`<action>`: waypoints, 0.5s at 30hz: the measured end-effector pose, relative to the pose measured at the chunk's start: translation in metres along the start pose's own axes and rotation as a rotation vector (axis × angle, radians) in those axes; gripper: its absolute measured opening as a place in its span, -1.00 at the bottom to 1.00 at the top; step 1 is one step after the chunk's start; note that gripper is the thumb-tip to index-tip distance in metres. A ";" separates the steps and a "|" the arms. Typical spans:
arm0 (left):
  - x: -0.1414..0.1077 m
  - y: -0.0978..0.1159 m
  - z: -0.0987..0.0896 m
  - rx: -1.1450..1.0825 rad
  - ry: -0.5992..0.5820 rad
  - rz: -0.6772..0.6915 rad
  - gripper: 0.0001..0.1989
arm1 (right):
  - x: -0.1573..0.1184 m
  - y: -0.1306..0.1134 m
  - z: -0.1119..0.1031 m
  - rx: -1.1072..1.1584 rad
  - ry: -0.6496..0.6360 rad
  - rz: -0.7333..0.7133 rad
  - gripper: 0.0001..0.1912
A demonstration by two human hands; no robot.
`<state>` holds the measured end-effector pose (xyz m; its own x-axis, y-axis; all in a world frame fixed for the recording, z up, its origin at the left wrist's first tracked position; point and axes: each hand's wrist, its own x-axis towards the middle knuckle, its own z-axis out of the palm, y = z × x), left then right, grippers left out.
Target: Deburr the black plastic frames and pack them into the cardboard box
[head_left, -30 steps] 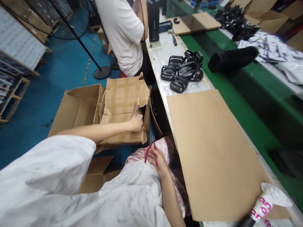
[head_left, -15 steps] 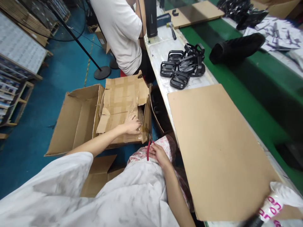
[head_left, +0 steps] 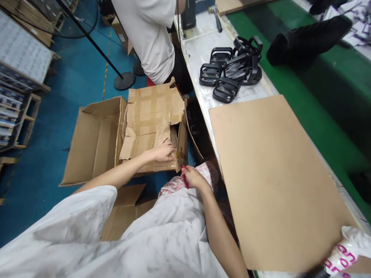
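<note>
A taped cardboard box (head_left: pixel 147 112) stands in front of me, its top torn and partly gaping at the right. My left hand (head_left: pixel 162 150) rests on its top near that gap, fingers spread over the cardboard and clear tape. In my right hand (head_left: pixel 193 177) are red-handled pliers (head_left: pixel 184 178), their jaws up against the box's near right corner. Whether the jaws grip the tape there I cannot tell.
An open cardboard box (head_left: pixel 95 143) adjoins on the left, another (head_left: pixel 124 208) lies below. On the bench to the right are a cardboard sheet (head_left: pixel 272 185), several black plastic frames (head_left: pixel 226 90) and a hammer (head_left: pixel 218 22). A person in a white shirt (head_left: pixel 153 38) sits ahead.
My right hand has raised the pliers toward the box corner, and its fingers have closed more around the handles. The left hand stays on the box top. The view has shifted slightly.
</note>
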<state>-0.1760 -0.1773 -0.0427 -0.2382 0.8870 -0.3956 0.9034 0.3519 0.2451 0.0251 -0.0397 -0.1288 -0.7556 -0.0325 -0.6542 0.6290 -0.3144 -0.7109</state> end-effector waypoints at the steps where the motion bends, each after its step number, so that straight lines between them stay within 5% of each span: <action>1: 0.001 0.001 0.000 0.000 -0.002 -0.004 -0.65 | -0.002 0.003 -0.004 -0.011 0.021 0.018 -0.78; 5: 0.004 0.009 0.003 0.025 0.002 -0.053 -0.65 | -0.002 0.009 -0.016 -0.034 0.076 0.107 -0.77; 10: 0.004 0.019 0.006 0.046 0.014 -0.105 -0.55 | 0.025 -0.002 -0.019 -0.044 -0.010 0.231 -0.73; 15: 0.005 0.044 0.015 0.071 0.197 -0.183 -0.39 | 0.031 -0.010 -0.012 0.076 -0.051 0.186 -0.76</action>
<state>-0.1326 -0.1614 -0.0472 -0.4578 0.8542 -0.2463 0.8603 0.4956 0.1198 -0.0028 -0.0261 -0.1451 -0.6373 -0.1444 -0.7569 0.7444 -0.3692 -0.5564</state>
